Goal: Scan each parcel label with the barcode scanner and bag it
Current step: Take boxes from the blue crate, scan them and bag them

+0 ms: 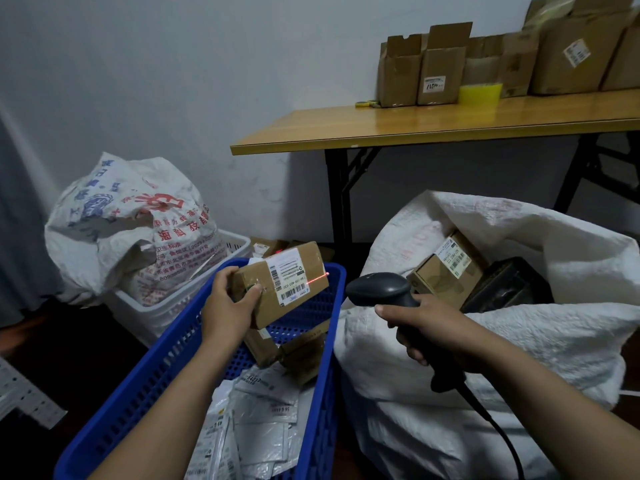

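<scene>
Both hands are taken up. A box (277, 304) is gripped at its near end by the left hand (230, 306), with the fingers wrapped over the top edge and the thumb pressed on the face, and it's held up over the far half of the basket (166, 358). The scanner (381, 289) is clutched by its handle in the right hand (426, 327), with the head aimed left at the box and the cable trailing down out of frame.

The step in hand looks to be the scan itself. A red line (318, 278) is thrown across the box, but it seems to land at the right edge of the label (290, 278) and mostly on bare cardboard (whether a read has registered can't be told). A small re-aim towards the bigger barcode is probably called for, or the box could be tilted a bit.

After that, the box would need to be carried right, over the basket rim, and dropped into the open sack (519, 341), where a second box (445, 271) is lying label-up next to something black. The mouth is wide, so not much precision is needed, though the cable should be kept out of the way. Plenty is left to do: more boxes and a heap of mailers (259, 420) are sat in the basket.
</scene>
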